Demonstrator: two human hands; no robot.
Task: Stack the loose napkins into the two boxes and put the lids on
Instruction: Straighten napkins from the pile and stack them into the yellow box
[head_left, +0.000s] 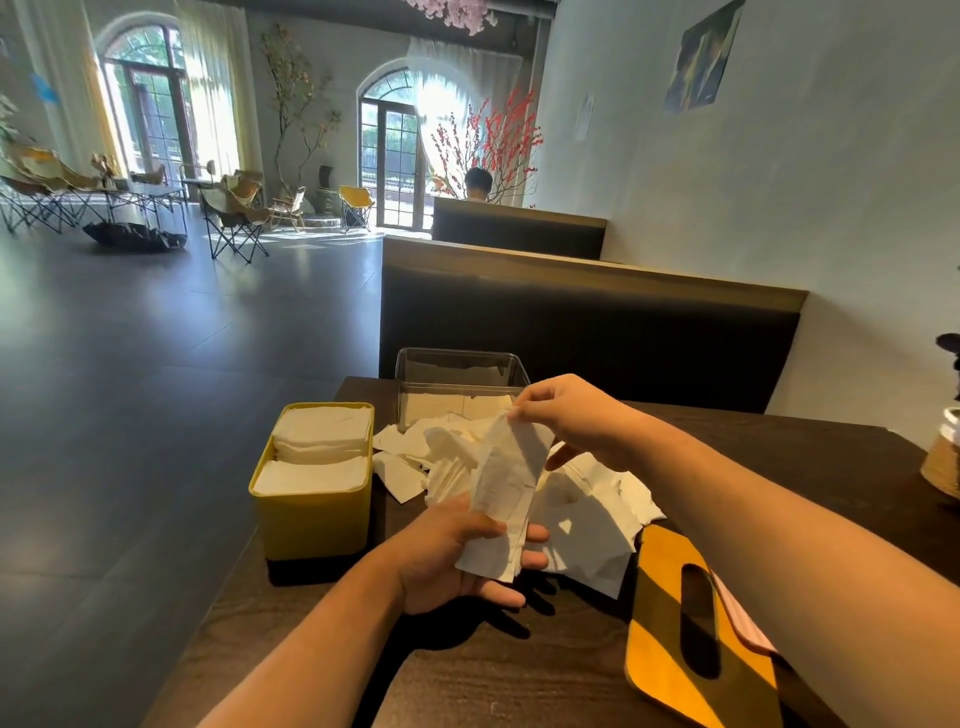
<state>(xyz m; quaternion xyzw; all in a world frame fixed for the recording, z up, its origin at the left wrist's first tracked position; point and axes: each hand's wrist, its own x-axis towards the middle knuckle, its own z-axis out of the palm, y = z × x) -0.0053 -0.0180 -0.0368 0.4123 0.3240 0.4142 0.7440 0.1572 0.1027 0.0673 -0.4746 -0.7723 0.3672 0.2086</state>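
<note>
One full, lidless: yellow box (311, 514) | clear box (410, 384) part-filled | pile (587, 514) unstacked mid-frame | your left fingers (535, 560) grip, right fingers (525, 402) pinch napkin (509, 467) | lid (660, 623) lower right

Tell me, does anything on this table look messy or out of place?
Yes. A rumpled heap of loose napkins sprawls on the table, right of the neatly filled yellow box and before the clear box. An orange slotted lid lies at the near right, on neither box.
</note>
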